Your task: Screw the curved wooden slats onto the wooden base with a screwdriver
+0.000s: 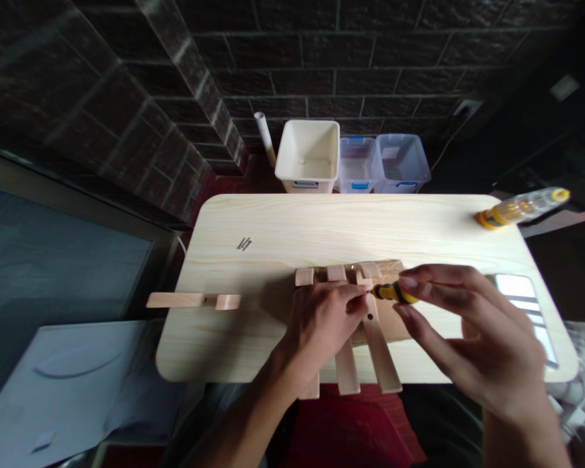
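In my right hand (487, 331) is a small yellow-and-black screwdriver (390, 292), its handle end held between thumb and fingers. It points left toward the rightmost wooden strip (383, 354). My left hand (324, 312) lies over the strips, thumb and fingertips pinched at the screwdriver's tip; what they pinch is too small to make out. Three pale wooden strips, each with a short block at the far end, lie side by side on a brown cardboard piece (394, 328). A dark hole shows in the right strip. My left hand partly covers the other two.
Several dark screws (244, 244) lie on the pale table (283, 221). Another wooden strip with a block (180, 299) overhangs its left edge. A clear container with yellow ends (521, 207) stands back right; a phone-like device (521, 302) lies right. Bins (307, 177) stand behind.
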Action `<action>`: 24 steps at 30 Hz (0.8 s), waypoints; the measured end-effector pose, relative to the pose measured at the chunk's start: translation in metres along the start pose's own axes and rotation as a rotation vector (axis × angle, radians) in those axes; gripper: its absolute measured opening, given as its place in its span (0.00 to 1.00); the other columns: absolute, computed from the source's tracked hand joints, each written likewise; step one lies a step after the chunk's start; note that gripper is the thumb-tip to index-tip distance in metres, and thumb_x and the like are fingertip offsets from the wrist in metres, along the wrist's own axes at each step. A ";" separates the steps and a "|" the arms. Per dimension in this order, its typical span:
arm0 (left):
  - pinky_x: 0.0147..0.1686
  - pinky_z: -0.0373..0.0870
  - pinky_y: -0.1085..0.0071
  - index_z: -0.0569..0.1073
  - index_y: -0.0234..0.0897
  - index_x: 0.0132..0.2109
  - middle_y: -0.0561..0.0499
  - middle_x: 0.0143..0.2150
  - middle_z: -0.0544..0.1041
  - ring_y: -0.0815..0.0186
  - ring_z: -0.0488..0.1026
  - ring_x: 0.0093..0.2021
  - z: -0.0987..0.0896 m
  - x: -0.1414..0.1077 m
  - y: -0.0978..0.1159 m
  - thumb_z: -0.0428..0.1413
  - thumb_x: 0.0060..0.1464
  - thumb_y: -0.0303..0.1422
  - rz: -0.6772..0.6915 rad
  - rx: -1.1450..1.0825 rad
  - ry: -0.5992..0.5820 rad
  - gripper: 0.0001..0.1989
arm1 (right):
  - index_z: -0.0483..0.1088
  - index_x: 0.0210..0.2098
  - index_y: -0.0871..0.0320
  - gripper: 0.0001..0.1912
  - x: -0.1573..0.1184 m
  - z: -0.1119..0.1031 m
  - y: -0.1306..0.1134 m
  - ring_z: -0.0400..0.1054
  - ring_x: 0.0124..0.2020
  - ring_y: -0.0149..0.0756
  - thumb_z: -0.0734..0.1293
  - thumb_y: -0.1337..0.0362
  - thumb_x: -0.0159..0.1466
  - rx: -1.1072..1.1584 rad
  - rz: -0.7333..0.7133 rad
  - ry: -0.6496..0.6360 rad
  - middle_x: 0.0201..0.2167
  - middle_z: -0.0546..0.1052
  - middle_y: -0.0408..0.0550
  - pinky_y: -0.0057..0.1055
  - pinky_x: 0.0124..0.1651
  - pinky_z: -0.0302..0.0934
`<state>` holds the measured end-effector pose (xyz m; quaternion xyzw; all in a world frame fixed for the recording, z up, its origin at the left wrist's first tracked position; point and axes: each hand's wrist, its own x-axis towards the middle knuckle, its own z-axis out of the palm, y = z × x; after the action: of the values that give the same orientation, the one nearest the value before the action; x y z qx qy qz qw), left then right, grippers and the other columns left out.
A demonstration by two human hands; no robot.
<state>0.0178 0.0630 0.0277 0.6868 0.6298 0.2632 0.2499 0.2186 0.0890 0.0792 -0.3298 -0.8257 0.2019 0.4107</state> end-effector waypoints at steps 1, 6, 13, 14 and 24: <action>0.34 0.69 0.71 0.86 0.49 0.49 0.55 0.35 0.87 0.67 0.81 0.32 0.000 0.000 0.000 0.62 0.62 0.30 -0.003 0.005 0.002 0.12 | 0.77 0.57 0.57 0.23 0.000 0.000 -0.001 0.78 0.53 0.36 0.74 0.77 0.64 -0.001 0.002 -0.011 0.52 0.81 0.50 0.28 0.56 0.74; 0.36 0.72 0.70 0.87 0.48 0.47 0.55 0.38 0.88 0.66 0.82 0.34 -0.001 0.001 0.002 0.61 0.62 0.30 -0.019 -0.018 -0.016 0.11 | 0.76 0.60 0.55 0.27 0.000 -0.003 -0.002 0.78 0.57 0.36 0.72 0.79 0.64 0.037 0.014 -0.034 0.57 0.81 0.47 0.28 0.60 0.72; 0.35 0.72 0.71 0.87 0.50 0.48 0.55 0.38 0.88 0.66 0.82 0.34 0.000 0.000 0.001 0.62 0.62 0.31 -0.024 0.007 -0.006 0.11 | 0.76 0.60 0.53 0.28 -0.002 -0.003 0.000 0.79 0.54 0.36 0.73 0.80 0.63 0.042 0.013 0.000 0.55 0.83 0.46 0.29 0.57 0.73; 0.35 0.72 0.71 0.87 0.50 0.48 0.55 0.37 0.88 0.66 0.82 0.34 0.000 0.000 0.001 0.62 0.62 0.30 -0.023 0.006 -0.005 0.11 | 0.76 0.60 0.53 0.28 -0.002 -0.003 0.000 0.79 0.54 0.37 0.73 0.79 0.63 0.051 0.017 0.003 0.55 0.83 0.46 0.30 0.56 0.74; 0.34 0.70 0.70 0.87 0.50 0.48 0.54 0.37 0.88 0.66 0.82 0.33 0.000 0.000 0.001 0.62 0.62 0.31 -0.030 0.000 -0.021 0.11 | 0.77 0.57 0.54 0.24 -0.001 -0.003 0.002 0.79 0.51 0.40 0.74 0.78 0.63 0.038 0.020 0.001 0.50 0.83 0.48 0.35 0.51 0.75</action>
<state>0.0179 0.0626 0.0285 0.6800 0.6374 0.2522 0.2604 0.2224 0.0897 0.0790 -0.3303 -0.8182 0.2214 0.4153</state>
